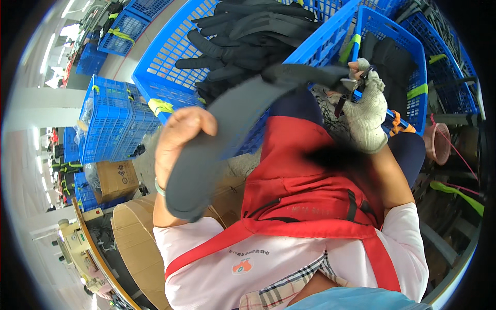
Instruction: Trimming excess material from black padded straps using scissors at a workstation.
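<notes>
Fingers of the bare left hand [178, 135] clamp a dark grey curved strip [227, 124], which partly covers a blue crate [164, 87]. Its far end blurs near the gloved right hand [368, 111], whose fingers close around a half-hidden dark tool [339, 106], type unclear.

Bright indoor light fills most of the frame, with tube lights [48, 53] glaring white along the left edge and the far right falling into dimmer shade. The fisheye bends straight edges toward a black rim that swallows the corners, and the pale blue cloth [356, 300] at the lower edge is soft. Blur smears the dark grey strip [235, 119] near centre; a blackish smudge [336, 156] right of centre is perhaps something moving.
</notes>
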{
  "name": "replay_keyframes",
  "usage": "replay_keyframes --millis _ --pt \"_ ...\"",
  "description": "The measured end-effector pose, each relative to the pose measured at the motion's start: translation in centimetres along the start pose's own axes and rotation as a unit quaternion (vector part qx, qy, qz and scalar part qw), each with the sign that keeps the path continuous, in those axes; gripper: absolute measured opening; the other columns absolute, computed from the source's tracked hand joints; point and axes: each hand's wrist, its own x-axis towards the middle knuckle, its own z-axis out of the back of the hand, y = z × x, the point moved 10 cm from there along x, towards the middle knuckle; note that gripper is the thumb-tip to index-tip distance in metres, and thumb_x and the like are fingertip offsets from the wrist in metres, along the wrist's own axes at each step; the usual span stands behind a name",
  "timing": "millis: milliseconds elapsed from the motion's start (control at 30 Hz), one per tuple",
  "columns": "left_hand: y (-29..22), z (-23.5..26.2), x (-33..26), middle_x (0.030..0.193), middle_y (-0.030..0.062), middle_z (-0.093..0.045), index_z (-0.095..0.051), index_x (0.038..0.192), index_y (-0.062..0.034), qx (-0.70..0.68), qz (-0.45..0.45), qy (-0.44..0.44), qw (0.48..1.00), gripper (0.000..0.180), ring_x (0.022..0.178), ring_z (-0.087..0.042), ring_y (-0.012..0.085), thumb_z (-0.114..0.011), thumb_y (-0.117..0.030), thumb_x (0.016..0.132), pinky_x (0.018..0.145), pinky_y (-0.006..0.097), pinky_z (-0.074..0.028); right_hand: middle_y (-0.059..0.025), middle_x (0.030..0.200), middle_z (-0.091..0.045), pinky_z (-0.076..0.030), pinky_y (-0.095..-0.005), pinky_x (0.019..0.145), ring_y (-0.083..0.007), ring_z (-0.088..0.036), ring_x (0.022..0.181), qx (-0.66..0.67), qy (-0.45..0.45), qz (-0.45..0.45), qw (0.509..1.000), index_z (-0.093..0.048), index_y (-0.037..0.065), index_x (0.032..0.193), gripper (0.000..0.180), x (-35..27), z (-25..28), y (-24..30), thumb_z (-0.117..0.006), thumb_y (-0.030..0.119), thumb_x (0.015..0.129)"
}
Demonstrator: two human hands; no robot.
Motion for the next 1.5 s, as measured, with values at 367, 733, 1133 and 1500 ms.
replay_keyframes --millis 367,733,1133,1500 --pt "0.8 -1.3 4.5 0.101 0.0128 -0.065 -0.047 0.129 0.0017 -0.101 -0.160 0.080 0.979 0.045 0.080 -0.064 0.0217 -0.047 -0.033 0.100 0.066 0.029 -0.053 -0.0063 0.082 -0.059 -0.049 -0.0265 0.065 -0.0141 -0.060 0.072 0.464 0.271 -0.299 0.789 -0.050 0.003 0.090 0.019 -5.3 -5.1 -1.4 -0.061 -0.006 0.077" --pt "18.1 0.9 8.2 0.115 0.0069 -0.062 -0.059 0.121 0.0005 0.169 -0.049 -0.027 0.984 0.040 0.108 -0.056 0.0189 -0.069 0.000 0.082 0.098 0.031 -0.042 -0.0059 0.089 -0.062 -0.049 -0.0286 0.082 -0.0148 -0.061 0.083 0.444 0.292 -0.233 0.814 -0.053 -0.002 0.118 0.050 -5.7 -12.4 1.1 -0.073 0.030 0.084" --pt "15.0 2.0 8.6 0.116 0.0121 -0.061 -0.056 0.116 -0.0014 -0.219 -0.012 -0.081 0.972 0.033 0.102 -0.062 0.0238 -0.060 -0.027 0.095 0.085 0.042 -0.055 -0.0137 0.090 -0.066 -0.053 -0.0368 0.073 -0.0303 -0.067 0.082 0.165 0.271 -0.141 0.938 -0.058 0.000 0.108 0.053 -7.3 -7.5 1.1 -0.081 0.031 0.071" --pt "19.3 -4.3 8.2 0.123 0.0096 -0.060 -0.056 0.121 -0.0031 -0.256 0.046 0.075 0.963 0.034 0.120 -0.053 0.0249 -0.065 -0.015 0.091 0.105 0.042 -0.040 -0.0023 0.086 -0.066 -0.051 -0.0232 0.069 -0.0083 -0.063 0.079 0.573 0.242 -0.423 0.659 -0.062 0.007 0.092 0.019 -11.5 -9.0 -1.5 -0.070 0.025 0.087"
